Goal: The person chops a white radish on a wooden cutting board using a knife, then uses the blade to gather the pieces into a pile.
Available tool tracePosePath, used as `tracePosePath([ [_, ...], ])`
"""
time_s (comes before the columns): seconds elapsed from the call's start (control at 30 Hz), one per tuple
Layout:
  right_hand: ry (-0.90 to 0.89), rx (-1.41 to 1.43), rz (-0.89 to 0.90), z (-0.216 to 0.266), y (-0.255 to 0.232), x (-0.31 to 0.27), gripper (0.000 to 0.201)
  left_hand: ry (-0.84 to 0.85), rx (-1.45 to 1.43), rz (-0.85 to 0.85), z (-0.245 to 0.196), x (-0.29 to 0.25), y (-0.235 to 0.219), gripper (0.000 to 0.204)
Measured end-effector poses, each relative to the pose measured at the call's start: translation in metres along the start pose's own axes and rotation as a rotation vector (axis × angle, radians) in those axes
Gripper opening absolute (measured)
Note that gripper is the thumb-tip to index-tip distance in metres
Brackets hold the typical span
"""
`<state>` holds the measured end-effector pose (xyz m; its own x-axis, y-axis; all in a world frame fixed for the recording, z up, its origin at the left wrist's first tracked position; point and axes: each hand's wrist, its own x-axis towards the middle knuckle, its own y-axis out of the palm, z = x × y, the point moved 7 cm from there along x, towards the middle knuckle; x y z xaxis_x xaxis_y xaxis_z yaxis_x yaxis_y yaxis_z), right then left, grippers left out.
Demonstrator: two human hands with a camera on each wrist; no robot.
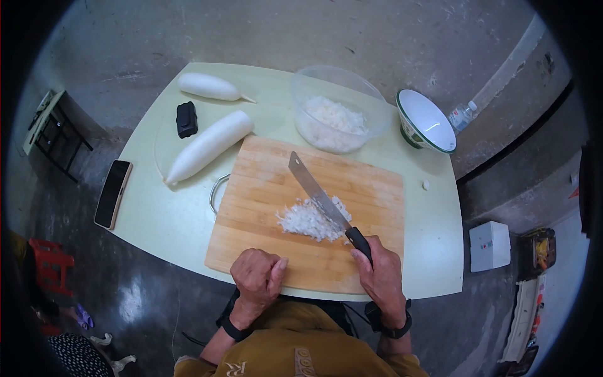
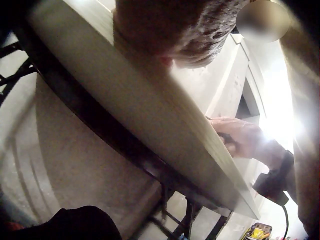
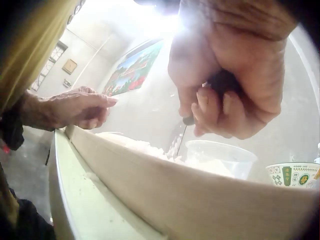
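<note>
Pale green table (image 1: 433,251) carries a wooden cutting board (image 1: 242,220), its near edge just inside the table's own; a wider strip of tabletop lies right of the board. Just beyond the board's far edge, a clear plastic bowl (image 1: 379,117) holds white shreds (image 1: 333,116). A long white radish (image 1: 210,147) lies left of the board, its near end close to the table's left edge. At the far right, a green-rimmed bowl (image 1: 427,119) stands tilted. The right hand (image 1: 382,276) grips the knife (image 1: 319,193) by its handle, the blade slanting far-left across a chopped white pile (image 1: 304,220) mid-board, with wood on every side. The left hand (image 1: 256,276) curls, fingers folded in, at the board's near edge; whether it touches, I cannot tell.
</note>
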<state>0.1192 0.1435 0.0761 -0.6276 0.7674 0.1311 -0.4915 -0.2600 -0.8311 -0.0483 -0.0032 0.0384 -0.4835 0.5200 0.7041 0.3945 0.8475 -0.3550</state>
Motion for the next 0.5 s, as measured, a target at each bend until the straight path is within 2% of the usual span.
tracePosePath([
  [0.13, -0.013, 0.069, -0.065, -0.0039, -0.0028, -0.0007, 0.017, -0.01, -0.005, -0.009, 0.0013, -0.0019, 0.0011, 0.018],
  [0.2, 0.028, 0.007, -0.006, -0.0059, 0.001, 0.0011, 0.018, 0.0, 0.0, -0.015, 0.0002, -0.0019, 0.0004, 0.018],
  [0.43, -0.006, 0.059, -0.044, -0.0008, -0.0035, -0.0002, 0.018, -0.005, -0.008, -0.006, 0.0005, -0.0017, 0.0007, 0.017],
  [0.5, 0.062, 0.013, 0.017, -0.0052, -0.0011, 0.001, 0.018, 0.002, -0.005, -0.013, 0.0003, -0.0004, 0.0003, 0.017],
])
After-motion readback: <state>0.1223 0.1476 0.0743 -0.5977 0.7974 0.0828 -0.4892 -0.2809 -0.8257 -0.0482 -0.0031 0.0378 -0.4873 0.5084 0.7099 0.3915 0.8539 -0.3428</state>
